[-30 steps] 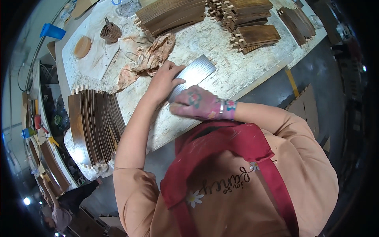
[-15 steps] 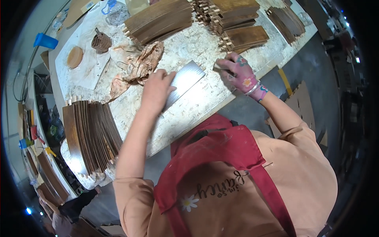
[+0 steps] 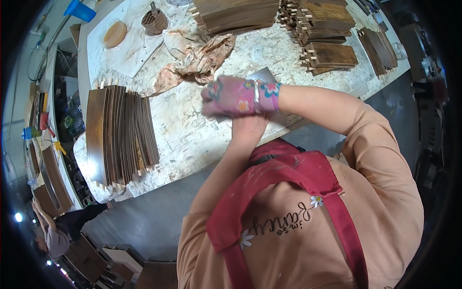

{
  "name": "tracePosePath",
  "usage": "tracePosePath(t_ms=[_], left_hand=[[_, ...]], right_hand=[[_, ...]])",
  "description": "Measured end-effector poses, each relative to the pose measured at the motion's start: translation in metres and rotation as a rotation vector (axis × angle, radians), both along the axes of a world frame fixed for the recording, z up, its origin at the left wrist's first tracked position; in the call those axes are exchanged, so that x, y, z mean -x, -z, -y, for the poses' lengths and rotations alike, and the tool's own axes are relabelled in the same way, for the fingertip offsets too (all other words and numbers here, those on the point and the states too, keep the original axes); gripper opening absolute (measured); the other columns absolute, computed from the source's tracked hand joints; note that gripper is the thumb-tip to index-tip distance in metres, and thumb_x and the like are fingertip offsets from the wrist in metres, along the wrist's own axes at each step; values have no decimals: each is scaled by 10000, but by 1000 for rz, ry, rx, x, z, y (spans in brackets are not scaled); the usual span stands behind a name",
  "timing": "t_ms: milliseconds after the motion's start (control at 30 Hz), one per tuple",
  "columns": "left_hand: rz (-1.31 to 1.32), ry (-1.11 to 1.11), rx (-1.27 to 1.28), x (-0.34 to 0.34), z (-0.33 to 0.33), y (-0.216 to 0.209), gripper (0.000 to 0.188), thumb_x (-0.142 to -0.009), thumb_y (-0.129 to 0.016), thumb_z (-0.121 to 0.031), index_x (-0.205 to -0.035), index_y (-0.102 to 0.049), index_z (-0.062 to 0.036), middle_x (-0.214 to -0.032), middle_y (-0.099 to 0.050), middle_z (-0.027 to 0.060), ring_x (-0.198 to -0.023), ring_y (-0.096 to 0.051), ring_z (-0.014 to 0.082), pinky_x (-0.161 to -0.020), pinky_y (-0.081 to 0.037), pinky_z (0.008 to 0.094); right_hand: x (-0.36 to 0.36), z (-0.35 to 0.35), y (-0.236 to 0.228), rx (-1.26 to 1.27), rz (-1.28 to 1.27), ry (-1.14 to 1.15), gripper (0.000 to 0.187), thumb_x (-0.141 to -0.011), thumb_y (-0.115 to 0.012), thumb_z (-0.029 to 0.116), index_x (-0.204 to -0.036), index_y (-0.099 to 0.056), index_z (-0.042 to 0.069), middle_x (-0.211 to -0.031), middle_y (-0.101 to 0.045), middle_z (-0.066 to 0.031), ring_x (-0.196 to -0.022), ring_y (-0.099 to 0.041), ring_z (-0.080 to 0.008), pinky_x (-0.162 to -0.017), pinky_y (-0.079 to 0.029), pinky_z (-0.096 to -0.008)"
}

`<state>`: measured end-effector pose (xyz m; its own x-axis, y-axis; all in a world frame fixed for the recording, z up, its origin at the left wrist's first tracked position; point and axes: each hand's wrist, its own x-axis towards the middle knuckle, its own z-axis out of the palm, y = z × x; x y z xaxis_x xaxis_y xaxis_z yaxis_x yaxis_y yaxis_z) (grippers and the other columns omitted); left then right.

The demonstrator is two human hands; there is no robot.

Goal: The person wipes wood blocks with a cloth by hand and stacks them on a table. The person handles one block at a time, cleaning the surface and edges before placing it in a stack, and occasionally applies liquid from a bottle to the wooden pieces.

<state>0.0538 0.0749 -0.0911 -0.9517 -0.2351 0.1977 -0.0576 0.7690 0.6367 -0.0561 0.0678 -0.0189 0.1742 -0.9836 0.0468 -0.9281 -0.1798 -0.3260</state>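
Note:
A flat wooden board (image 3: pixel 263 75), shiny with reflected light, lies on the stained white table, mostly covered by my hands. My right hand (image 3: pixel 238 98), in a pink flowered glove, passes across the board and over my left hand. Its fingers point left and are smeared by motion, so whatever they hold does not show. My bare left hand (image 3: pixel 249 129) reaches up from below, with its fingers hidden behind the glove. Just beyond the glove lies a crumpled stained cloth (image 3: pixel 204 60).
A row of dark slats (image 3: pixel 118 135) with light dowel ends stands at the left. More dark slats are stacked at the back (image 3: pixel 240 15) and the back right (image 3: pixel 332 54). A round yellowish pad (image 3: pixel 115 33) and a brown pot (image 3: pixel 154 21) sit at the far left.
My right hand has swung left from the table's right side and now crosses over my left hand. The head view has shifted, so the table appears farther right.

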Motion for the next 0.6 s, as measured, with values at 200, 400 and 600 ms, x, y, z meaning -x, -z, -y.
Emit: tracePosePath(t_ms=[200,400,600], left_hand=[[86,107,378,-1,16,-11,581,-844,-663,-381,-1333,-547,-88,-1431,-462,134,-1360,-363,304,-1109,-241,546],[218,53,277,-2,62,-48,587,-815,-719,-355,-1323,-558,-110,-1364,-491,156,-1254,-472,317,-988,-380,467],[446,187,-119,22,99,-99,395,-930,-590,-262,-1260,-600,-46,-1042,-685,197,-992,-651,347,-888,-493,412]], right_hand=[[32,3,-11,70,163,313,347,-824,-681,211,-1164,-645,155,-1066,-599,-121,-984,-618,-322,-816,-507,-410],[57,-113,-34,130,637,779,404,-886,-685,266,-1247,-635,91,-1187,-614,-113,-1084,-598,-265,-963,-479,-346],[46,-185,-32,231,1060,1085,432,-896,-690,288,-1225,-630,13,-1154,-637,-47,-1048,-592,-138,-919,-470,-272]])
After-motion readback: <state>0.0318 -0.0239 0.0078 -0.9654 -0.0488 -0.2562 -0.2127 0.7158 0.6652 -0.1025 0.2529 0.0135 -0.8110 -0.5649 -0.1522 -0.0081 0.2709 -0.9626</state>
